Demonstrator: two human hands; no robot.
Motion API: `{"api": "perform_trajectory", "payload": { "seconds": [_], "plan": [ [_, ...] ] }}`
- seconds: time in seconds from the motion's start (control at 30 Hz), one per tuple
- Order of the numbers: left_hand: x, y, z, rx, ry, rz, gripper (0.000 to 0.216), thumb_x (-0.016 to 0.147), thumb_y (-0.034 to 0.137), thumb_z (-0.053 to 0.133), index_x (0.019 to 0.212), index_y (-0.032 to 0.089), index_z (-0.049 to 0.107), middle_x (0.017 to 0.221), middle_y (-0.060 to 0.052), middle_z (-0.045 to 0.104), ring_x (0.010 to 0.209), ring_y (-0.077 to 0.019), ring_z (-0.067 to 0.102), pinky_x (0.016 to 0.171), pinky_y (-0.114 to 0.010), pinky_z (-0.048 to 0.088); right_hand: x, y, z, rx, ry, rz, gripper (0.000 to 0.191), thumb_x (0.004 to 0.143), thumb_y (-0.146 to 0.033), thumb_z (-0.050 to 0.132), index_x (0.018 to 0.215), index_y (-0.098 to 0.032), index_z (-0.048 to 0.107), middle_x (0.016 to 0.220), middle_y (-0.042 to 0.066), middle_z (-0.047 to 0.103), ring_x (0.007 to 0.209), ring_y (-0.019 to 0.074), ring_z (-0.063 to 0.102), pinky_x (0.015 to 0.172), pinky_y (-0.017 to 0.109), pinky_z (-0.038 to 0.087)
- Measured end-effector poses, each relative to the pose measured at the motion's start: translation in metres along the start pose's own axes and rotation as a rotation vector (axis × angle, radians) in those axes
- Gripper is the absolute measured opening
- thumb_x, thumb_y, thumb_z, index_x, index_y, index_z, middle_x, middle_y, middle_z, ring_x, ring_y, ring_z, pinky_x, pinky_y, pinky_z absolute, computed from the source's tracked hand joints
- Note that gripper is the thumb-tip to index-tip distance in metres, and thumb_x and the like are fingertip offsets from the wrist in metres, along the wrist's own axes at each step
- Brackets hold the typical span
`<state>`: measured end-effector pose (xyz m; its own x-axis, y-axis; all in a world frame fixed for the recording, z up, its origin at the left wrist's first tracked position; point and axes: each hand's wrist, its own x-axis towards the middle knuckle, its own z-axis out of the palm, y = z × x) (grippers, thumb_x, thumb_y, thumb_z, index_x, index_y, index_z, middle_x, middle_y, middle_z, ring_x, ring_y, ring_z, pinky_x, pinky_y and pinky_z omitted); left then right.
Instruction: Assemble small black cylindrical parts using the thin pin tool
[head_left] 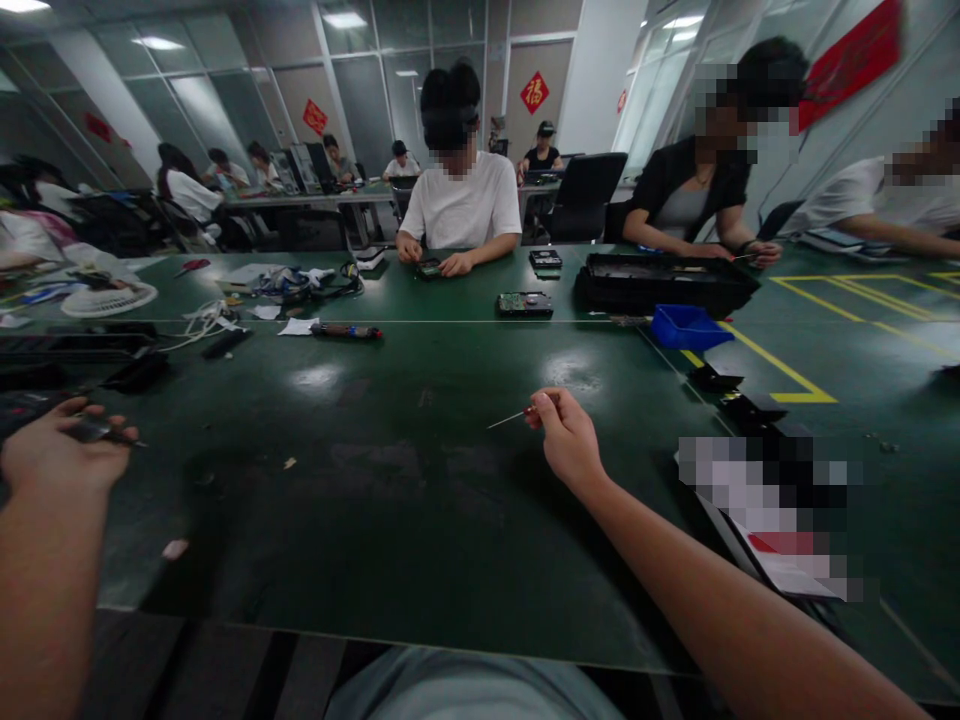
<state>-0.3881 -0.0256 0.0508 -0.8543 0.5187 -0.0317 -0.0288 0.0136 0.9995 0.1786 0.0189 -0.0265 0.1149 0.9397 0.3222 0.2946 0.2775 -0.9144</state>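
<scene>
My right hand [566, 435] is raised over the middle right of the green table [420, 520]. Its fingers are closed round the reddish handle of a thin screwdriver [507, 420], whose metal shaft points left and slightly down. At the left edge of view my left hand [64, 450] is curled round a dark tool with a pointed tip [124, 436], which looks like another screwdriver. The fingers hide much of its handle. Behind that hand lies a dark object [26, 410], partly cut off by the frame.
Across the table a person handles a small device [429, 268]. A hard drive [525, 303], a black tray [664, 285] and a blue bin [688, 327] stand at the back right. A striped screwdriver-like tool [346, 331] lies back left, near cables [289, 282]. Papers [795, 560] lie right.
</scene>
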Motion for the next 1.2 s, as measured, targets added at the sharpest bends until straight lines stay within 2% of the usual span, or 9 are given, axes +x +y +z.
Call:
{"api": "perform_trajectory", "payload": {
  "seconds": [0.07,0.1,0.33,0.53,0.63,0.73,0.8,1.03,1.2],
  "plan": [
    [-0.028,0.009,0.034,-0.157,0.014,-0.054,0.018,0.066,0.008,0.044,0.082,0.016,0.044,0.073,-0.002,0.044,0.062,-0.0157,0.045,0.064,-0.031,0.041,0.000,0.000,0.000,0.000,0.004,0.001,0.030,0.096,-0.049,0.049,0.092,-0.022,0.061,0.077,0.003,0.069,0.069,0.0193,0.065,0.069,0.035,0.051],
    [-0.043,0.012,0.051,-0.204,-0.036,-0.057,0.022,0.063,0.008,0.046,0.084,0.015,0.048,0.074,-0.002,0.045,0.063,-0.0163,0.046,0.063,-0.031,0.041,0.000,0.000,0.000,0.001,0.008,0.002,0.030,0.096,-0.049,0.049,0.091,-0.022,0.061,0.077,0.003,0.069,0.069,0.0193,0.065,0.069,0.035,0.051],
    [-0.141,0.003,0.156,-0.301,-0.603,-0.179,0.028,0.064,0.004,0.052,0.089,0.013,0.058,0.075,-0.003,0.050,0.065,-0.0156,0.049,0.061,-0.029,0.042,0.000,0.004,-0.002,0.004,0.013,0.009,0.028,0.096,-0.047,0.051,0.092,-0.022,0.061,0.077,0.003,0.069,0.070,0.0192,0.065,0.070,0.036,0.052],
    [-0.217,-0.018,0.216,-0.260,-0.900,-0.211,0.027,0.065,0.011,0.051,0.091,0.016,0.059,0.082,-0.006,0.054,0.069,-0.0171,0.052,0.063,-0.030,0.044,0.001,0.002,-0.003,0.000,0.007,0.015,0.028,0.096,-0.047,0.050,0.092,-0.022,0.061,0.075,0.003,0.068,0.069,0.0193,0.065,0.069,0.036,0.051],
    [-0.251,-0.034,0.231,-0.189,-1.036,-0.113,0.034,0.070,0.014,0.052,0.103,0.019,0.058,0.093,-0.007,0.058,0.078,-0.0192,0.056,0.072,-0.034,0.046,0.000,0.000,-0.004,0.003,0.003,0.016,0.028,0.096,-0.047,0.050,0.091,-0.022,0.061,0.074,0.002,0.067,0.069,0.0187,0.063,0.068,0.034,0.050],
    [-0.278,-0.056,0.239,0.036,-1.113,0.122,0.052,0.068,0.006,0.057,0.118,0.022,0.053,0.106,-0.008,0.061,0.095,-0.0221,0.059,0.092,-0.040,0.045,0.000,0.000,-0.004,-0.007,-0.020,0.017,0.030,0.097,-0.049,0.049,0.090,-0.022,0.061,0.070,0.000,0.064,0.064,0.0175,0.061,0.065,0.032,0.048],
    [-0.289,-0.070,0.240,0.174,-1.146,0.286,0.052,0.072,0.005,0.059,0.120,0.022,0.051,0.112,-0.010,0.061,0.104,-0.0240,0.059,0.100,-0.044,0.042,-0.001,-0.001,-0.004,-0.018,-0.038,0.009,0.033,0.097,-0.051,0.050,0.088,-0.022,0.062,0.066,-0.001,0.061,0.060,0.0165,0.058,0.062,0.031,0.046],
    [-0.279,-0.097,0.238,0.374,-1.269,0.711,0.031,0.084,0.013,0.065,0.113,0.026,0.067,0.121,-0.009,0.065,0.119,-0.0295,0.056,0.107,-0.052,0.040,-0.006,-0.008,-0.005,-0.026,-0.067,-0.007,0.037,0.094,-0.055,0.056,0.079,-0.022,0.063,0.061,-0.001,0.061,0.055,0.0156,0.056,0.056,0.030,0.043],
    [-0.271,-0.101,0.238,0.398,-1.231,0.695,0.040,0.087,0.013,0.064,0.125,0.027,0.066,0.127,-0.008,0.065,0.123,-0.0293,0.056,0.110,-0.052,0.040,-0.006,-0.012,-0.004,0.166,0.043,-0.050,0.028,0.095,-0.048,0.055,0.090,-0.022,0.065,0.069,0.001,0.066,0.063,0.0177,0.062,0.063,0.033,0.051]
  ]
}}
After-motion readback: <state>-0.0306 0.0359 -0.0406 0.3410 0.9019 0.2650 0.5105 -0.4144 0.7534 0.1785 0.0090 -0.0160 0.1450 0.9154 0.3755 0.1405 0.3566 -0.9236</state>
